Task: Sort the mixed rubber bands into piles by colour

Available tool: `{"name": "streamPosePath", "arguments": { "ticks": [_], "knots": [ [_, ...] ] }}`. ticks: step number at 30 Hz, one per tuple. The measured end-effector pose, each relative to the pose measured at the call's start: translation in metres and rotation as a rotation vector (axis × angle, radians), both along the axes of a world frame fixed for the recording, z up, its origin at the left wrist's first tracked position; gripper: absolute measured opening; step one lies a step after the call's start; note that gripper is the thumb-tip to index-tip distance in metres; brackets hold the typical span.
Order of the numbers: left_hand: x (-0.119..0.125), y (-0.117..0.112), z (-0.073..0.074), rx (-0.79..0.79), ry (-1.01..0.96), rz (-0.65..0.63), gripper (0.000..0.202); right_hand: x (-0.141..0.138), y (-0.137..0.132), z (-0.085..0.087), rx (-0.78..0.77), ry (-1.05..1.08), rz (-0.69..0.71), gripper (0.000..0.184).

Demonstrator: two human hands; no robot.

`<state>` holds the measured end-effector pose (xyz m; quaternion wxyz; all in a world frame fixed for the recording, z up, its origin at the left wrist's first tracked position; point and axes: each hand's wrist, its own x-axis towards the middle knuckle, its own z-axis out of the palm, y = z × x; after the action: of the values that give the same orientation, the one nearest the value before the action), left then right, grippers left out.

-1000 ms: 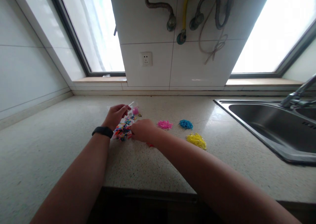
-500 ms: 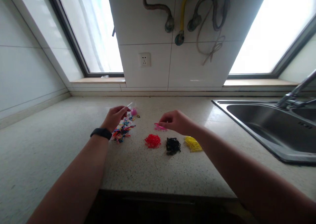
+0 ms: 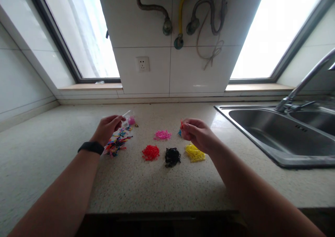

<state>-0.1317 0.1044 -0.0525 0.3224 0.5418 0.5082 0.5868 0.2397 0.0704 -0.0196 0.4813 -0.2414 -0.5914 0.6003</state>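
Note:
My left hand (image 3: 108, 127), with a black band at the wrist, pinches the edge of a clear plastic bag (image 3: 127, 114); something round and pink (image 3: 131, 120) shows at the bag. Under and beside that hand lies a mixed-colour heap of small rubber bands (image 3: 116, 145). My right hand (image 3: 195, 132) is closed, with a small red rubber band (image 3: 181, 123) at its fingertips. Partly hidden behind its fingers is a blue pile (image 3: 179, 133). Nearby on the counter are a pink pile (image 3: 162, 135), a red pile (image 3: 150, 152), a black pile (image 3: 172, 157) and a yellow pile (image 3: 194, 152).
A pale speckled counter (image 3: 136, 188) carries everything. The steel sink (image 3: 256, 125) with its faucet (image 3: 295, 94) is at the right. On the tiled back wall are a socket (image 3: 142, 64) and hoses (image 3: 180, 17). Windows stand on both sides.
My right hand has moved right, from the pink pile to above the blue pile, and a red band now shows in its fingers. The left hand keeps its hold on the bag. The view has shifted right.

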Motion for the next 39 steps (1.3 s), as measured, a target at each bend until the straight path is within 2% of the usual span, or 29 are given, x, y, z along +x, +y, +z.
{"name": "streamPosePath", "arguments": {
  "ticks": [13, 20, 28, 31, 34, 37, 39],
  "knots": [
    [0.0, 0.0, -0.001, -0.018, 0.043, 0.016, 0.028, 0.001, -0.005, 0.004, 0.02, 0.13, 0.076, 0.029],
    [0.002, -0.001, 0.001, -0.01, 0.053, 0.01, 0.027, 0.0, -0.006, 0.005, 0.035, 0.107, 0.074, 0.025],
    [0.005, -0.002, 0.002, -0.003, 0.06, 0.015, 0.029, -0.003, -0.008, 0.004, 0.061, 0.036, 0.034, 0.03],
    [0.005, -0.003, 0.003, 0.016, 0.115, 0.01, 0.031, -0.007, -0.009, 0.001, 0.109, -0.084, 0.006, 0.029],
    [0.005, -0.003, 0.002, 0.034, 0.271, -0.001, 0.034, -0.016, -0.01, -0.007, 0.235, -0.329, -0.073, 0.026],
    [0.003, -0.001, 0.0, 0.05, 0.489, -0.015, 0.036, -0.028, -0.012, -0.016, 0.487, -0.645, -0.167, 0.016],
    [0.002, -0.001, -0.001, 0.063, 0.598, -0.025, 0.037, -0.037, -0.014, -0.019, 0.676, -0.832, -0.183, 0.009]
  ]
}}
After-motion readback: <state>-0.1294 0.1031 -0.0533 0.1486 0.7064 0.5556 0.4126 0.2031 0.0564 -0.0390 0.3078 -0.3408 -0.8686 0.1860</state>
